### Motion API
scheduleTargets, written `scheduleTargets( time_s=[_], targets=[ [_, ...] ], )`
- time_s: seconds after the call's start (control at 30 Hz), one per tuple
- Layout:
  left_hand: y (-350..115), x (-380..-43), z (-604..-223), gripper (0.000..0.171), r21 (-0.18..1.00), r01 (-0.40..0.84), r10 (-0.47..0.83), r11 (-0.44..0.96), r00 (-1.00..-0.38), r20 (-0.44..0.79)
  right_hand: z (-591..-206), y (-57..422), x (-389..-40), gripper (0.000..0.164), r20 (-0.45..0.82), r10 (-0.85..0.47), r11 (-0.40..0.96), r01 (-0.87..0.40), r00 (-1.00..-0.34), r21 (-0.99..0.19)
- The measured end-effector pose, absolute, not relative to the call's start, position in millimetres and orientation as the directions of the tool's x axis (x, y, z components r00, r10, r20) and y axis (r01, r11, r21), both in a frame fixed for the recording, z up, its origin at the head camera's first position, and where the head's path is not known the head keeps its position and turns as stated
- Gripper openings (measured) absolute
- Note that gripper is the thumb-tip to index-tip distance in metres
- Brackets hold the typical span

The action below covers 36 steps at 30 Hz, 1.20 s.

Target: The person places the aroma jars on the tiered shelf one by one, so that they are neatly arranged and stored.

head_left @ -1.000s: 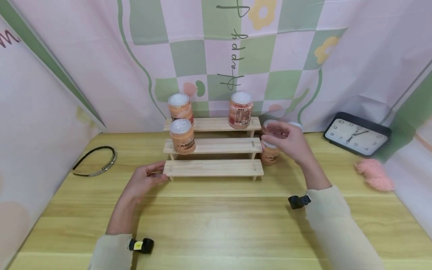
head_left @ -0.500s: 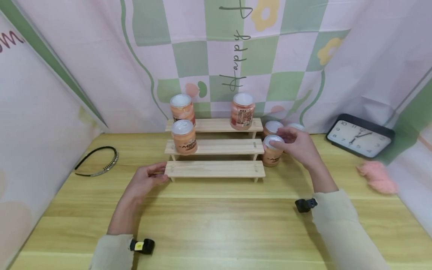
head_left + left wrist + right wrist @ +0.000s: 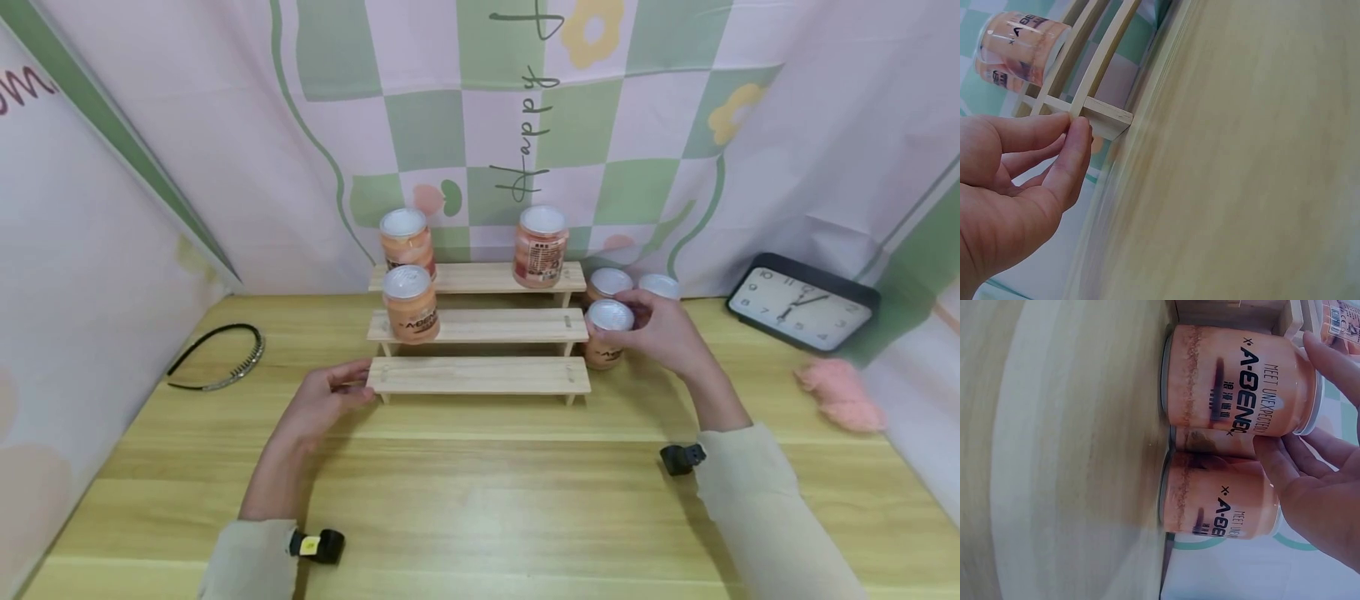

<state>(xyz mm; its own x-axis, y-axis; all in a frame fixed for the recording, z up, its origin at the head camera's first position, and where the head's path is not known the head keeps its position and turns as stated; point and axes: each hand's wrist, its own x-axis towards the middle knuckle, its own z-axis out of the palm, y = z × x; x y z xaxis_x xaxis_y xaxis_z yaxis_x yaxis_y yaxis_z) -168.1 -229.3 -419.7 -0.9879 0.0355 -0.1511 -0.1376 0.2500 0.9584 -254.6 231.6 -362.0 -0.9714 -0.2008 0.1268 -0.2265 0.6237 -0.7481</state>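
My left hand (image 3: 318, 407) pinches the left end of the lowest step of a three-step wooden rack (image 3: 480, 375). In the left wrist view, thumb and fingertips meet on the board's end (image 3: 1105, 114). At the rack's right side, my right hand (image 3: 660, 329) holds a peach-coloured can (image 3: 604, 354) around its upper part, thumb on one side, fingers on the other. That can (image 3: 1229, 381) stands upright on the table. Two similar cans, a rear one (image 3: 611, 282) and a right one (image 3: 662, 286), stand behind it. Their lower parts are mostly hidden in the head view.
The top step carries a left can (image 3: 406, 233) and a right can (image 3: 541, 250); another can (image 3: 412, 308) stands on the middle step's left end. A headband (image 3: 217, 358) lies at left. A clock (image 3: 804, 302) and a pink fluffy item (image 3: 840, 395) sit at right.
My right hand has shifted slightly right and down, and its fingers have come around the front can beside the rack. My left hand stays on the lowest step. The head view has shifted slightly.
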Motion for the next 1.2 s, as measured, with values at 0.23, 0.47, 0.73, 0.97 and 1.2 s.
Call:
scheduleTargets(
  time_s=[0.23, 0.47, 0.73, 0.97, 1.2],
  targets=[
    [-229.2, -168.5, -419.7, 0.055, 0.961, -0.134, 0.04, 0.242, -0.988, -0.148, -363.3, 232.5, -254.4, 0.069, 0.15, -0.199, 0.623, -0.243, -0.969, -0.744],
    [-229.1, -167.3, -417.9, 0.055, 0.962, -0.143, 0.034, 0.234, -0.987, -0.155, -364.4, 232.9, -255.3, 0.063, 0.186, -0.184, 0.612, -0.26, -0.965, -0.747],
    [-228.6, -167.4, -418.0, 0.055, 0.962, -0.138, 0.039, 0.234, -0.988, -0.151, -357.1, 234.3, -250.0, 0.074, 0.147, -0.152, 0.58, -0.208, -0.977, -0.788],
    [-228.6, -168.3, -418.9, 0.055, 0.961, -0.137, 0.043, 0.239, -0.988, -0.151, -347.0, 235.0, -246.5, 0.073, 0.184, -0.135, 0.572, -0.228, -0.974, -0.788],
    [-228.8, -167.3, -419.0, 0.056, 0.962, -0.136, 0.041, 0.238, -0.988, -0.15, -341.0, 232.7, -243.9, 0.064, 0.25, -0.1, 0.53, -0.264, -0.963, -0.806]
  ],
)
